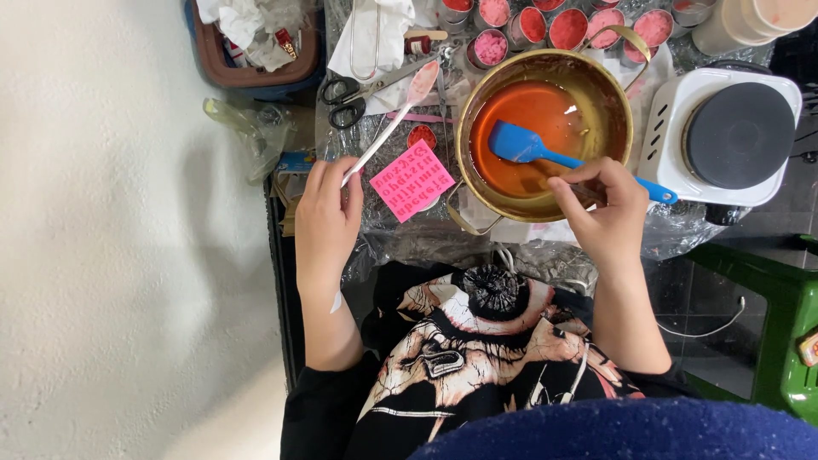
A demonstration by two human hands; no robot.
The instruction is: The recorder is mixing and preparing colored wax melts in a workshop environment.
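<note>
Scanning left to right, risks first, then containers:

Brown tray: crumpled white paper and small scraps are held in it at the counter's upper left; nothing there is being touched.

Left hand: it is closed around the lower end of a long spoon, whose pink-coated bowl is raised above the pink letter mould. A drip could be shed onto the plastic-covered counter beside the mould if the spoon is tilted.

Scissors: they are laid open just beside the spoon's shaft; a careless sweep of the spoon could knock them.

Small round cups: a row is set along the far edge, each filled with pink or red solid-looking material; those nearest the pot could be bumped by it.

Brass pot: orange-red liquid is held in it, with a glossy surface and residue on the wall. It is judged likely hot; splashing over the rim is possible if it is stirred too briskly.

Right hand: it is clamped on the handle of the blue spatula, whose blade is dipped into the liquid. The hand lies close to the pot's rim, so a burn is conceivable.

Hot plate: it stands bare, just right of the pot; whether it is on cannot be told.
</note>
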